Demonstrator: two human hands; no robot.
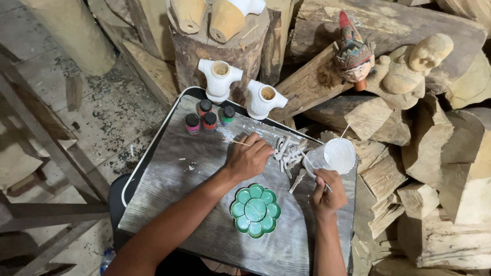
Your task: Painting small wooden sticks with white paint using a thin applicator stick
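White wooden pieces (287, 153) lie heaped on the grey board (179, 189) between the two hands: left hand (249, 158) pinches a thin stick (236, 142) beside them, right hand (327, 191) grips a brush (313, 168) by one cup of white paint (335, 156). Four small paint bottles (208, 118), two white torsos (240, 89) and one green flower palette (255, 210) surround them; logs crowd the right.

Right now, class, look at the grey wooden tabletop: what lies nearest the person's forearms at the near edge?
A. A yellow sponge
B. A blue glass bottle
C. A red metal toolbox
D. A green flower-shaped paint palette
D: the green flower-shaped paint palette sits on the grey wooden tabletop, between the left hand and the right hand; no toolbox, blue bottle or sponge lies there.
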